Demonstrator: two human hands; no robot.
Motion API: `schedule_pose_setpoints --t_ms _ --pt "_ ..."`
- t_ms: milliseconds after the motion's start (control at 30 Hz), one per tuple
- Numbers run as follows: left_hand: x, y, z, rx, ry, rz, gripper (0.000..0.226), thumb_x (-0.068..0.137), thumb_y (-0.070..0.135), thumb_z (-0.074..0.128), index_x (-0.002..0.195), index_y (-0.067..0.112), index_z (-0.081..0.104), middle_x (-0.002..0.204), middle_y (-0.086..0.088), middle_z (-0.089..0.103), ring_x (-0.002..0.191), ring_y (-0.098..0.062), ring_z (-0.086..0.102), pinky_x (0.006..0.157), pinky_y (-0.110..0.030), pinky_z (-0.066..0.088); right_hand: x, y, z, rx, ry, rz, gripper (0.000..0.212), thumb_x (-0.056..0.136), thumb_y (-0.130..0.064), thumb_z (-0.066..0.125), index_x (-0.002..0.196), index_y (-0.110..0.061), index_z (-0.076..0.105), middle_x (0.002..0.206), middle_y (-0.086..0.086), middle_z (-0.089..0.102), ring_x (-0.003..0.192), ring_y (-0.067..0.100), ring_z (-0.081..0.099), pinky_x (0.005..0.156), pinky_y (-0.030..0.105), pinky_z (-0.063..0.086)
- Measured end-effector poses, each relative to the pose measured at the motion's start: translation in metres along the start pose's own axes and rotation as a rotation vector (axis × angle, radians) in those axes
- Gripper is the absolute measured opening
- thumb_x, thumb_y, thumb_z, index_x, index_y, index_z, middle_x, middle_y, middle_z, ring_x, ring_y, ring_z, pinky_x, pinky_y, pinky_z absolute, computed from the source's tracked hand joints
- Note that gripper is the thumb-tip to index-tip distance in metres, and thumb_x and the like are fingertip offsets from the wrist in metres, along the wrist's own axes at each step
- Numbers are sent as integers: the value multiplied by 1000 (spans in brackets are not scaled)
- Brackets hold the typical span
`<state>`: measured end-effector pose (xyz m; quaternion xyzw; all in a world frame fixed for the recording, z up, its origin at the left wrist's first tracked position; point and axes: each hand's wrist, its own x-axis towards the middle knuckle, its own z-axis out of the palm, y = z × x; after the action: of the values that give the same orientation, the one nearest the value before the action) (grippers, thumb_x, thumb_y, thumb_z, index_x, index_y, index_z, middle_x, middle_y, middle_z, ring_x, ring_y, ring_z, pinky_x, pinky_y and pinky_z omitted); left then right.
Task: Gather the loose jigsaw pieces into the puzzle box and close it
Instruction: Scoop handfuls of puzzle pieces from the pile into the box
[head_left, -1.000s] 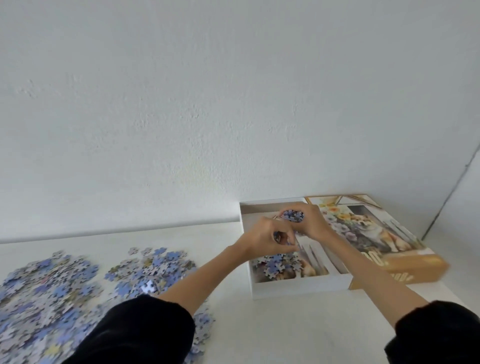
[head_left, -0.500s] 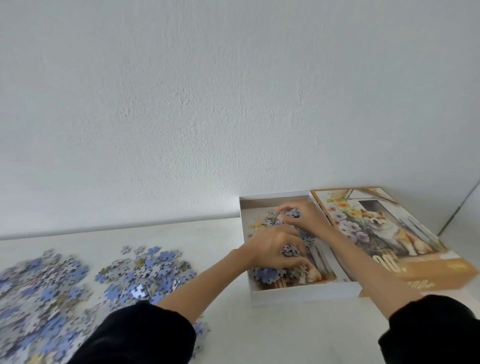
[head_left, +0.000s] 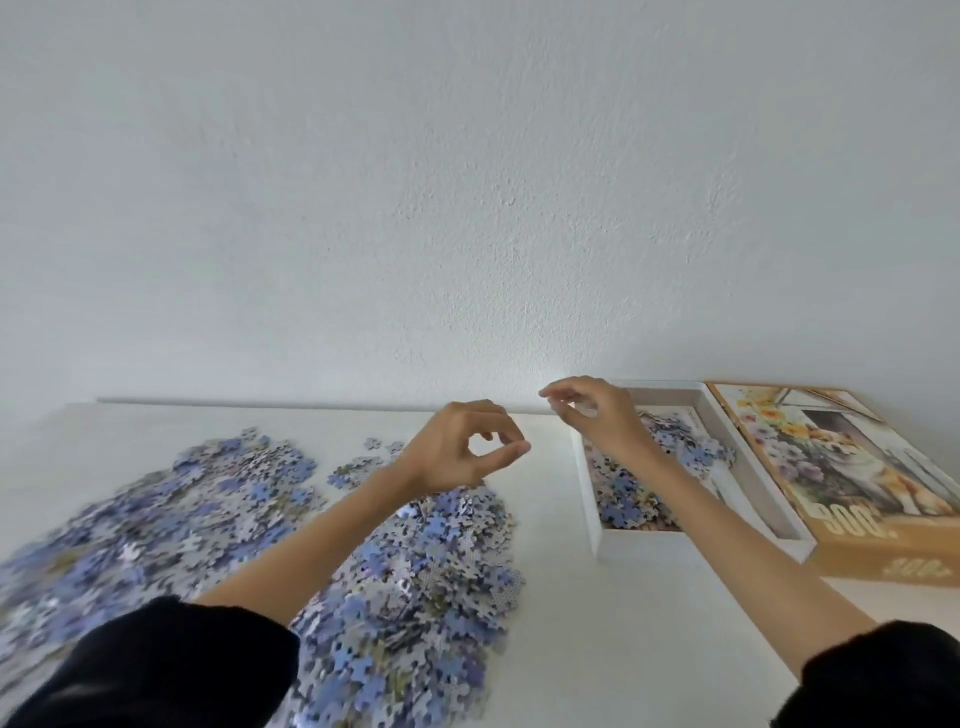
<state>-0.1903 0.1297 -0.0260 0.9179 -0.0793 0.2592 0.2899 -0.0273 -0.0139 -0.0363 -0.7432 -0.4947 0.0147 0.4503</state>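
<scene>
Hovering over white table (head_left: 561, 597) by white wall (head_left: 467, 208), both hands loosely curled, empty.

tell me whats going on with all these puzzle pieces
A person is clearing up a jigsaw. Both hands are empty: the left hand hangs over the big pile of loose pieces on the table, the right hand over the near corner of the open white box. A small heap of pieces already lies in the box. The lid, with a dog picture, lies right of it. Most pieces are left to gather.
</scene>
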Motion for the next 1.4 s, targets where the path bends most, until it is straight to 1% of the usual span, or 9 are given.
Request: schedule_pose_setpoints --t_ms 233,367,533,667,767,967,1133,1233,1400 --pt "-101 -32 -81 45 61 -165 37 86 46 54 81 14 72 78 4 69 72 -6 63 66 -27 53 -13 -62 92 50 -126 -30 19 86 -15 61 97 -29 66 94 -11 66 93 6 57 78 14 40" --pt "-152 -63 -118 174 -79 -278 56 83 68 40 95 22 68 97 9 65 88 -4 59 80 -30 50 -18 -74 138 -90 -154 -37 19 85 -28 62 104 -31 65 105 -6 63 102 12 50 89 36 42" --pt "-219 -112 -166 310 -128 -505 78 64 90 31 114 37 56 130 2 46 123 -14 39 105 -48 33 -31 -61 166 -324 -277 328 64 74 -74 43 130 -43 40 141 1 37 132 24 28 106 48 27" --pt "-264 -139 -200 271 -344 -770 105 38 98 42 131 61 11 153 0 6 140 -29 10 109 -64 11 -37 -62 174 -400 -395 319 100 50 -98 19 137 -48 23 150 -3 26 137 22 23 108 53 24" --pt "-278 -144 -203 286 -502 -723 117 34 99 39 133 59 -8 154 3 -7 142 -28 2 108 -67 0 -39 -72 181 -458 -466 293 110 41 -100 23 138 -51 11 153 -1 15 139 23 17 108 55 23" --pt "-263 -135 -181 306 -536 -529 126 32 100 37 136 53 -16 154 7 -5 142 -24 0 109 -60 -2 -43 -100 195 -482 -583 310 121 29 -101 28 138 -53 4 154 2 2 141 26 5 110 55 17" --pt "-254 -131 -162 345 -526 -430 124 33 100 34 139 52 -9 152 10 0 140 -20 0 110 -58 1 -46 -124 209 -556 -689 274 122 28 -96 36 137 -53 2 153 2 -8 141 29 -2 111 57 12" --pt "-248 -128 -154 337 -460 -361 112 42 97 35 141 49 15 144 9 18 131 -14 14 109 -51 14 -44 -133 215 -544 -652 264 115 34 -94 39 138 -52 13 151 1 8 138 28 11 109 54 20" --pt "-247 -123 -144 246 -294 -276 75 59 72 53 124 35 48 118 6 42 102 -9 45 81 -19 38 -46 -135 225 -531 -440 218 56 73 -51 65 123 -45 42 129 2 42 121 22 38 95 35 36"
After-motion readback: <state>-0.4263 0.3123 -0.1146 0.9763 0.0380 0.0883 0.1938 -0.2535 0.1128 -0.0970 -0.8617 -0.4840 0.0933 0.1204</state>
